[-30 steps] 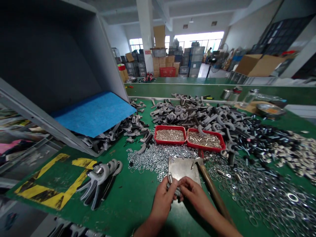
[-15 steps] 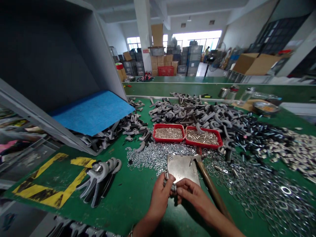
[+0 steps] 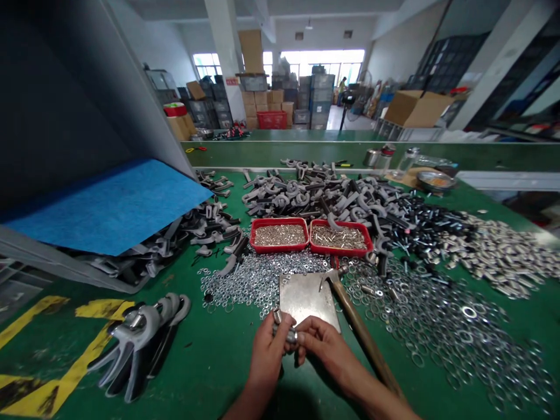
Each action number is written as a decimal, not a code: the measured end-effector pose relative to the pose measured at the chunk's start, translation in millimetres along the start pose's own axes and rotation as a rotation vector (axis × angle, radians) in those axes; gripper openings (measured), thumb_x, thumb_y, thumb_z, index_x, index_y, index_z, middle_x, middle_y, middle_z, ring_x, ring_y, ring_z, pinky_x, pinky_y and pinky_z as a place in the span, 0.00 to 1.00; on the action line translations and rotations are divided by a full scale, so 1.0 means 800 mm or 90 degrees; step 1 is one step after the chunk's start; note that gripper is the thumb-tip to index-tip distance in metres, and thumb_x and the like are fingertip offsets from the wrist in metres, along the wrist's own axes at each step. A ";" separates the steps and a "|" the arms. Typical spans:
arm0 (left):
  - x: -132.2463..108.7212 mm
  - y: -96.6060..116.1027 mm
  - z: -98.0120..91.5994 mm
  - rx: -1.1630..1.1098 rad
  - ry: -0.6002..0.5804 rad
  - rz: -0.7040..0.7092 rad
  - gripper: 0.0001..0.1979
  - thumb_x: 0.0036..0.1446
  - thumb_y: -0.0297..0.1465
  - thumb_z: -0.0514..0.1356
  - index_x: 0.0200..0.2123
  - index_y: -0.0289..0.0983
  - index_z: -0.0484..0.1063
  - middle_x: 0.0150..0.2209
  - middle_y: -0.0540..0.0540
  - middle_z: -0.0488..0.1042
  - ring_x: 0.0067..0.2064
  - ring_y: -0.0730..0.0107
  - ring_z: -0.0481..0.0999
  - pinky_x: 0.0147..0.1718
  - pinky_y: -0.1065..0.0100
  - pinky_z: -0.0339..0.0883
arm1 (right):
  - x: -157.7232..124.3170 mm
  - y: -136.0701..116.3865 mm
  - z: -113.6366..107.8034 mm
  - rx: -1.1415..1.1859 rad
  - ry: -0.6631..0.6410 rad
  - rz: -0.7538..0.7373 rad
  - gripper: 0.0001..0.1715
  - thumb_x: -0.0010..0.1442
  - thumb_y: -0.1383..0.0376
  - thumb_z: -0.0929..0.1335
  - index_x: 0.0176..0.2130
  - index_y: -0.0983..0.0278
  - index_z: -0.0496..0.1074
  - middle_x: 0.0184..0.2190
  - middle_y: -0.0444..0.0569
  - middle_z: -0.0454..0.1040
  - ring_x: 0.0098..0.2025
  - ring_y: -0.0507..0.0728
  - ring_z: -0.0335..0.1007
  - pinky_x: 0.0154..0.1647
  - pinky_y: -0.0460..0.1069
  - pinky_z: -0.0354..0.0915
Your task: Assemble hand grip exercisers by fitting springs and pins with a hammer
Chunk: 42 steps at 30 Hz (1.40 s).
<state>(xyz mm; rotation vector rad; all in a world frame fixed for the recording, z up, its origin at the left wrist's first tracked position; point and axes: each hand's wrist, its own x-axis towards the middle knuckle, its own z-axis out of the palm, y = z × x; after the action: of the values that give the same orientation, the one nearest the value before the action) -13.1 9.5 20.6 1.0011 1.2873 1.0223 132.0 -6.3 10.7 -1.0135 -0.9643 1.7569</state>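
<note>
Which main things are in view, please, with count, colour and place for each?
ribbed metal part: one, silver, front centre
metal plate: one, silver, just beyond it
claw hammer: one, brown-handled, metal plate's right edge
trays: two, red, centre
nuts: many, silver, left of metal plate
rings: many, silver, right of claw hammer
C-shaped handled parts: many, grey-black, behind trays, front left
screws: many, black-silver, right
cylindrical pieces: many, cream, far right
bin: one, grey, left
sheet: one, blue, bin mouth
hazard tape: strips, yellow-black, front left
crate: one, red, background
left hand: one, gripping part
right hand: one, gripping part
</note>
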 end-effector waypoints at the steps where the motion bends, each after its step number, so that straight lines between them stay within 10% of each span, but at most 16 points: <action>1: 0.001 -0.001 -0.001 -0.023 -0.011 -0.020 0.22 0.55 0.50 0.63 0.32 0.35 0.70 0.24 0.52 0.68 0.23 0.75 0.64 0.23 0.74 0.59 | -0.001 -0.001 0.001 0.003 0.000 -0.004 0.17 0.58 0.53 0.72 0.35 0.64 0.71 0.30 0.46 0.77 0.27 0.52 0.72 0.33 0.48 0.66; 6: 0.002 -0.005 -0.006 -0.094 -0.051 -0.090 0.22 0.58 0.50 0.61 0.35 0.35 0.70 0.23 0.53 0.68 0.23 0.76 0.63 0.23 0.74 0.57 | 0.000 0.000 0.008 0.007 0.017 -0.028 0.15 0.59 0.53 0.71 0.35 0.63 0.70 0.28 0.44 0.77 0.28 0.53 0.72 0.32 0.48 0.66; 12: -0.004 0.008 -0.006 0.151 -0.011 0.095 0.17 0.63 0.45 0.56 0.36 0.37 0.70 0.30 0.48 0.72 0.31 0.67 0.71 0.32 0.69 0.63 | 0.006 0.010 0.008 -0.023 0.089 -0.046 0.16 0.58 0.54 0.72 0.35 0.63 0.70 0.26 0.42 0.74 0.25 0.52 0.69 0.30 0.48 0.65; 20: -0.007 0.005 0.006 0.275 0.038 0.156 0.14 0.66 0.41 0.51 0.37 0.38 0.68 0.36 0.44 0.73 0.39 0.61 0.72 0.40 0.63 0.64 | -0.010 -0.020 -0.010 -0.029 -0.056 -0.008 0.17 0.59 0.55 0.72 0.42 0.63 0.71 0.35 0.46 0.75 0.35 0.54 0.73 0.41 0.52 0.68; 27: -0.020 0.003 0.020 0.228 0.100 0.147 0.15 0.66 0.43 0.50 0.39 0.37 0.69 0.37 0.43 0.73 0.39 0.61 0.73 0.41 0.63 0.64 | -0.015 -0.023 0.002 -0.083 -0.040 -0.015 0.14 0.60 0.55 0.70 0.38 0.63 0.68 0.28 0.42 0.72 0.26 0.52 0.70 0.30 0.49 0.67; 36: -0.014 0.031 0.019 0.081 0.046 0.089 0.20 0.62 0.50 0.54 0.40 0.38 0.69 0.37 0.45 0.74 0.40 0.62 0.73 0.41 0.67 0.66 | -0.013 -0.027 -0.017 -0.739 -0.004 -0.446 0.20 0.70 0.62 0.60 0.59 0.62 0.65 0.46 0.57 0.77 0.46 0.63 0.73 0.46 0.58 0.70; 42: 0.003 0.007 0.021 0.090 -0.005 0.076 0.25 0.57 0.54 0.57 0.37 0.37 0.71 0.32 0.46 0.74 0.34 0.62 0.71 0.33 0.67 0.66 | -0.022 -0.032 -0.044 -0.784 -0.033 -0.316 0.19 0.70 0.60 0.61 0.59 0.57 0.66 0.47 0.51 0.78 0.47 0.59 0.75 0.48 0.52 0.70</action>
<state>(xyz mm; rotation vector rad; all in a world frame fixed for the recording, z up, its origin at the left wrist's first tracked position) 3.3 13.1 25.7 1.2010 1.3205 1.0282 176.5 -7.5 25.1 -1.2499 -2.1966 0.6607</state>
